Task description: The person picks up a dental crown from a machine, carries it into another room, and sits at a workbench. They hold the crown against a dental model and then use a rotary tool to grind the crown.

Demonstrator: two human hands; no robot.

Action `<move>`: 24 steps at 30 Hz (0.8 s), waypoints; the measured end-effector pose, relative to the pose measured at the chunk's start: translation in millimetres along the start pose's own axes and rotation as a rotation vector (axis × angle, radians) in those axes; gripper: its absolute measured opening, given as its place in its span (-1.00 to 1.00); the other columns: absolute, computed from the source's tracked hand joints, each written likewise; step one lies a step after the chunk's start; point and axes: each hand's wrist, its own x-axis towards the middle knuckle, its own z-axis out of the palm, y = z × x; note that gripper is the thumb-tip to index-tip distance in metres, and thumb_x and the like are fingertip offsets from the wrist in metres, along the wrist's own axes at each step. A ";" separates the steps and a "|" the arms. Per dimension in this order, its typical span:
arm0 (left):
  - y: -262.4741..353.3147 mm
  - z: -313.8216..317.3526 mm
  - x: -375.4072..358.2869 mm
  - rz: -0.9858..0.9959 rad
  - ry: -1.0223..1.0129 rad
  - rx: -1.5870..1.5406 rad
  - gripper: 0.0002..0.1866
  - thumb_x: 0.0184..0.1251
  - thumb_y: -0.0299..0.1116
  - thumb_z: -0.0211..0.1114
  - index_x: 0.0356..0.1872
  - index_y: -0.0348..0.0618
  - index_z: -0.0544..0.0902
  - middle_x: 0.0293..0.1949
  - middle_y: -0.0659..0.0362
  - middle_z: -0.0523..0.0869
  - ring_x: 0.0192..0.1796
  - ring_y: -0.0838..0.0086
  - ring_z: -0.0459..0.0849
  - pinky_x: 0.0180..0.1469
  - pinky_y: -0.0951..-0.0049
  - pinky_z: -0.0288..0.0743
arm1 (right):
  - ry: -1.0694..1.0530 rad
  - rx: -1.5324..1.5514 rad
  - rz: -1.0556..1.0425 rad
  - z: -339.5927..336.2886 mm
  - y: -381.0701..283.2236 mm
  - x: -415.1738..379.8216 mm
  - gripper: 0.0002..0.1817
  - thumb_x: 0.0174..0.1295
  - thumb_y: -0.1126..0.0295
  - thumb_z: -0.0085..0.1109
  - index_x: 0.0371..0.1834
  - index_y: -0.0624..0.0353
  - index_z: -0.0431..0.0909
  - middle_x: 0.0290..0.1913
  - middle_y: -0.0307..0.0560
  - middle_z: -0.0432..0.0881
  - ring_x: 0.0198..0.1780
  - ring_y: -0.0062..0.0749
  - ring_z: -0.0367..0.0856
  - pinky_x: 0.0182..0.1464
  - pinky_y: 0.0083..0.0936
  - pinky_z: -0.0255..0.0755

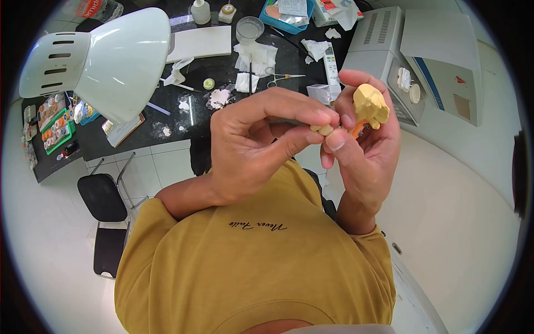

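Pinched between thumb and forefinger of the left hand [261, 147] is a small cream-coloured tooth-shaped piece [324, 129]; the other fingers curl loosely above it. Its long axis lies roughly left to right, and it sits right at the pinching fingertips, touching the thumb tip of the right hand [364, 150]. That hand is closed around a pale yellow plaster dental cast [371, 104], held between the raised fingers on its far-left side and the palm on its right, with an orange part [359, 131] showing just under it. The cast stands taller than wide, its lumpy face turned toward the right, just right of and slightly farther than the small piece. Both hands hover above the person's mustard-yellow shirt [250, 261]. Farther off lies a black worktop [139, 136] with a white desk lamp [105, 61] at the left, steel scissors [283, 79], crumpled white tissues [253, 58] and a grey machine [384, 50] at the right.
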 end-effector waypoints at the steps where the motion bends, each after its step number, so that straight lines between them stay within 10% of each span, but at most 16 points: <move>1: 0.4 -0.5 -0.6 0.002 0.000 0.001 -0.79 0.18 -0.72 0.21 -0.17 -0.30 0.56 -0.15 -0.03 0.61 -0.05 0.35 0.64 -0.02 0.45 0.59 | -0.001 0.000 -0.001 0.1 -0.1 0.2 -0.42 0.02 0.64 0.24 0.16 0.33 0.29 -0.35 -0.28 0.29 -0.35 -0.73 0.47 -0.47 -0.83 0.49; 16: 10.9 -12.0 -0.6 0.214 -0.072 0.426 -0.77 0.14 -0.74 0.22 -0.18 -0.30 0.63 -0.13 -0.01 0.61 -0.14 0.38 0.66 -0.15 0.53 0.57 | -0.091 -0.002 0.045 3.9 -0.2 5.6 -0.43 0.01 0.69 0.16 0.16 0.33 0.28 -0.33 -0.28 0.28 -0.33 -0.69 0.45 -0.27 -0.67 0.49; 24: 16.6 -13.9 2.5 -0.352 0.052 -0.318 -0.74 0.28 -0.50 0.22 -0.02 -0.32 0.56 -0.15 0.07 0.61 -0.14 0.50 0.60 -0.08 0.54 0.52 | 0.016 0.329 0.030 -4.2 3.1 7.3 -0.32 0.19 0.44 -0.06 0.38 0.42 0.00 -0.14 -0.11 0.38 -0.13 -0.28 0.57 0.02 -0.37 0.53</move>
